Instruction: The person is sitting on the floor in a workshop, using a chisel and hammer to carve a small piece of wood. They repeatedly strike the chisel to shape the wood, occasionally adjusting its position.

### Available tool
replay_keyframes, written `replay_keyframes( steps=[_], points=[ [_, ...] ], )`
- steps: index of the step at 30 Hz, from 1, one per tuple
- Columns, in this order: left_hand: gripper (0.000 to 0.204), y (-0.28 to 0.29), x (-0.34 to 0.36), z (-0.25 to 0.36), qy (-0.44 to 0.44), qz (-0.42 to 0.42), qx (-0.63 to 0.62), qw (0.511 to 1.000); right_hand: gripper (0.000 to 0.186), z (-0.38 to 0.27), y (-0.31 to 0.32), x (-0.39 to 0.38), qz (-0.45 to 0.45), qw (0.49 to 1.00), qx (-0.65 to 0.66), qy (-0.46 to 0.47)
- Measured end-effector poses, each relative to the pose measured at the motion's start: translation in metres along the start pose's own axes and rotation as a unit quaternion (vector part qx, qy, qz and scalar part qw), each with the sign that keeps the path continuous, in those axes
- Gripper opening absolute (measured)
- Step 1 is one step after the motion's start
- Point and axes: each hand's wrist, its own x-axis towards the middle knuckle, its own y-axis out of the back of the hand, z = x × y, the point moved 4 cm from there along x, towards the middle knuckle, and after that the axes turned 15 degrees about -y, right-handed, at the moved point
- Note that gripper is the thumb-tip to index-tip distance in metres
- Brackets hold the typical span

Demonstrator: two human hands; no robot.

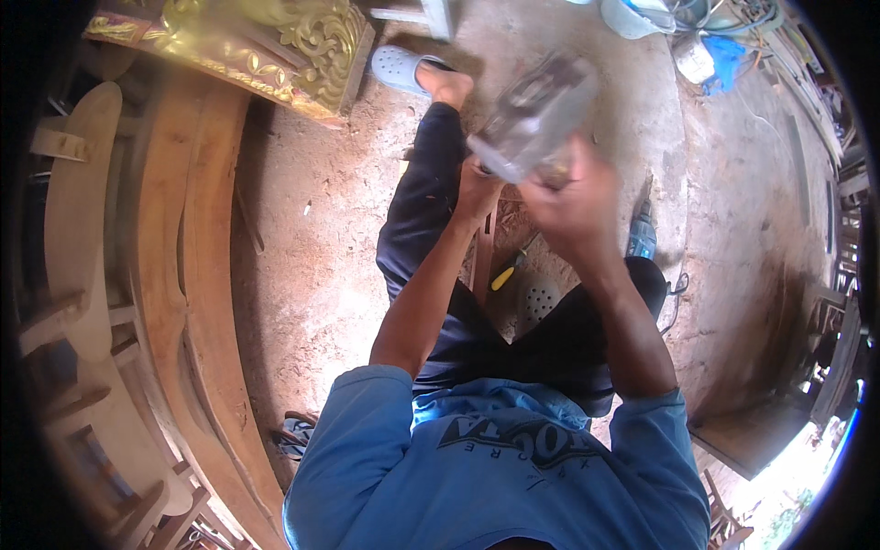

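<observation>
Out in front of me, above the floor, is a grey and brown boxy tool [536, 115], smeared by motion. Its exact kind does not show. My left hand [478, 190] is closed at its lower left end, with the fingers partly hidden behind it. Around its lower right side my right hand [576, 203] is closed too, blurred. Beneath my hands, a yellow-handled hand tool [502, 278] lies on the floor beside a narrow brown wooden piece [482, 252]. A blue power tool [642, 236] stands on the floor just right of my right forearm.
A gilded carved panel [330, 55] sits at the upper left. Long wooden boards [165, 211] run down the left side. My clog-shod foot [403, 71] stretches ahead. A pale bucket [632, 16] and a blue plastic bag [724, 62] are at the far right.
</observation>
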Motion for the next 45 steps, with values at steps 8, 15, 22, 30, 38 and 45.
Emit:
replay_keyframes(
  steps=[8,15,22,30,38,45],
  points=[
    [0.037,0.012,0.057,-0.028,0.04,-0.02,-0.083,0.996,0.033,0.034,-0.022,0.013,-0.08,0.978,-0.129,-0.141],
    [0.033,-0.011,0.012,0.006,-0.022,-0.048,0.063,0.997,0.029,-0.045,0.075,-0.034,0.077,0.994,0.05,0.054],
    [0.036,-0.001,-0.027,0.014,0.005,-0.079,0.205,0.976,0.045,0.032,-0.023,-0.007,-0.12,0.958,-0.227,-0.126],
    [0.015,-0.013,0.067,-0.018,0.161,-0.016,0.115,0.98,0.042,0.025,0.007,-0.018,-0.072,0.989,-0.071,-0.11],
    [0.025,-0.009,-0.029,0.025,0.005,-0.036,0.133,0.99,0.037,-0.04,0.09,-0.051,0.027,0.988,0.147,-0.033],
    [0.05,-0.014,-0.044,0.036,-0.068,-0.08,0.226,0.968,0.046,0.053,-0.036,-0.03,-0.133,0.964,-0.211,-0.092]
  ],
)
